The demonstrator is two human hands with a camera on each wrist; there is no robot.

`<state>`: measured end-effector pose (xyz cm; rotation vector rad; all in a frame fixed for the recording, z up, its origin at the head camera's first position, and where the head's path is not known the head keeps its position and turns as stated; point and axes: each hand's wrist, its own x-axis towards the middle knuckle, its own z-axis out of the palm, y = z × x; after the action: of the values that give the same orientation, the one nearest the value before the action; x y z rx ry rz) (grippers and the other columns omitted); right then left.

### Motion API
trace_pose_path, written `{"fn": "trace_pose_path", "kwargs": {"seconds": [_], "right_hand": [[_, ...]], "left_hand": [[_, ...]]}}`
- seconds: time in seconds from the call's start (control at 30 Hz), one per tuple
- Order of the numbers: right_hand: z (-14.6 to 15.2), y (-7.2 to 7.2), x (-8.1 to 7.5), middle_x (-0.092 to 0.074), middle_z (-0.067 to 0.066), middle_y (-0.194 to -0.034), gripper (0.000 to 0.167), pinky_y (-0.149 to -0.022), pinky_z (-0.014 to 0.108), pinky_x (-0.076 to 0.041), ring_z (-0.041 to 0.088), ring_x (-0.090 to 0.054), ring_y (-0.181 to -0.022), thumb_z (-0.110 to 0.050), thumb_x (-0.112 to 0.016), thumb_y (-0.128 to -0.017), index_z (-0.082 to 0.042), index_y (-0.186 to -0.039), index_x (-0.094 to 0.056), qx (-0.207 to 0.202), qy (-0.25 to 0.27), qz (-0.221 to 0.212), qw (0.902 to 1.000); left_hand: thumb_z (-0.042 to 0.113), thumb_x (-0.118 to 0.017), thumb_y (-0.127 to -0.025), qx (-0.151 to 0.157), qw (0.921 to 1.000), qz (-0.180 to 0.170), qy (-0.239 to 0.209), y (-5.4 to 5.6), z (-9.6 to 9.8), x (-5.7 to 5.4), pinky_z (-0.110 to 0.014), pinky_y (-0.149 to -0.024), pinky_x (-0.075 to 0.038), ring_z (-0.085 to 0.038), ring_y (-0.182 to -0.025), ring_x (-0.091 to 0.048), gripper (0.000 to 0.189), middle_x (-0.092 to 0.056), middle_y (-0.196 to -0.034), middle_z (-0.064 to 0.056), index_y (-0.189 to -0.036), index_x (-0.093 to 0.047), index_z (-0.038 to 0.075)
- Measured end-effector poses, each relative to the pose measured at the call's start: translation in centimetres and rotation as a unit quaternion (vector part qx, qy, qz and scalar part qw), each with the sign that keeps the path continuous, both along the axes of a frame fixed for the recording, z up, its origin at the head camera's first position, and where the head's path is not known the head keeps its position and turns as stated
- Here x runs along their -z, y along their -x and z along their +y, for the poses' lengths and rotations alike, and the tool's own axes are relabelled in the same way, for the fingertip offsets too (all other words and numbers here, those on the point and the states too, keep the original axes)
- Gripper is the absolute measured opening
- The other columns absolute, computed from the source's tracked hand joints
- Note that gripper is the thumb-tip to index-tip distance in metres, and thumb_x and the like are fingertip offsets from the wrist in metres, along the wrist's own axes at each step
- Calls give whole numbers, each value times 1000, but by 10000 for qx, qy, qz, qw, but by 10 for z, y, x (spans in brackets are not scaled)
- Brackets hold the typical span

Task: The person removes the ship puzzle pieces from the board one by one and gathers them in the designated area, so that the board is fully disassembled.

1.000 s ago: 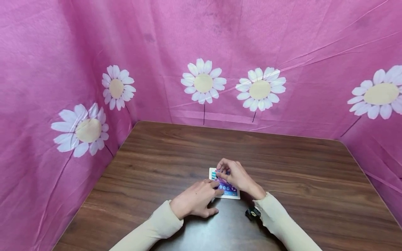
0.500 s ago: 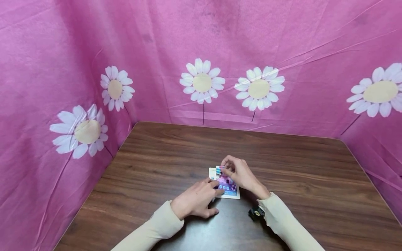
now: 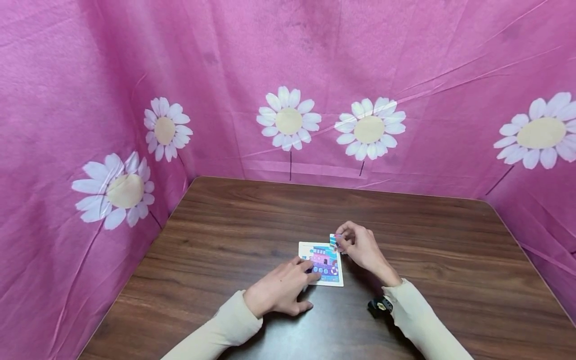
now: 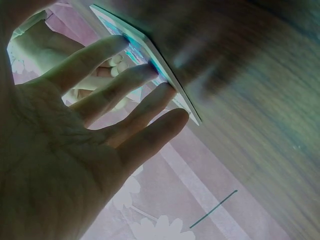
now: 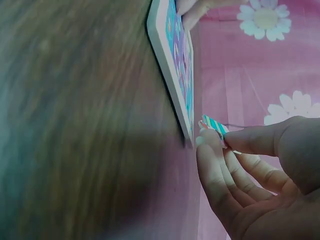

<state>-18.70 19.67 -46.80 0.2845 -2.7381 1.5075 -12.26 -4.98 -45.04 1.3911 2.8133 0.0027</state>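
Note:
A small jigsaw puzzle (image 3: 341, 279) lies on the table, its pink, purple and blue picture set in a white border. Pale area shows at the picture's upper left. My left hand (image 3: 281, 287) reaches over the left side with fingers extended, and its fingertips (image 4: 150, 72) rest on the puzzle. Between thumb and fingers, my right hand (image 3: 365, 248) pinches a small puzzle piece (image 3: 332, 240) with blue, white and yellow stripes. That piece is held just off the board's upper right corner. In the right wrist view, the striped piece (image 5: 216, 126) appears tilted, partly covered by the fingertips.
The brown wooden table (image 3: 234, 215) extends around the puzzle on all sides. Beyond its edges hangs a pink cloth (image 3: 216, 100) printed with white daisies. A small black device (image 3: 379, 306) sits by the right sleeve cuff.
My right hand has lifted the striped piece from the upper part of the puzzle and carried it right, past the corner. The left hand has stayed in place.

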Motion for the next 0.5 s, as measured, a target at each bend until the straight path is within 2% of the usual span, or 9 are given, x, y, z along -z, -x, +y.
{"fn": "trace_pose_path", "kwargs": {"seconds": [0.27, 0.5], "right_hand": [[16, -4, -1, -72, 13, -83, 8, -56, 24, -58, 17, -71, -65, 2, -71, -92, 0, -100, -67, 204, -380, 56, 9991], [25, -5, 1, -74, 14, -82, 10, -55, 25, -57, 15, -69, -63, 2, -72, -91, 2, -99, -67, 323, -515, -25, 9981]], "left_hand": [[53, -80, -84, -27, 10000, -50, -30, -1, 0, 1, -30, -92, -57, -20, -113, -62, 64, -64, -130, -1, -139, -67, 22], [53, -79, -84, -31, 10000, -52, -7, -1, 0, 0, -30, -95, -57, -20, -115, -61, 65, -63, -132, -1, -139, -66, 21]]}}
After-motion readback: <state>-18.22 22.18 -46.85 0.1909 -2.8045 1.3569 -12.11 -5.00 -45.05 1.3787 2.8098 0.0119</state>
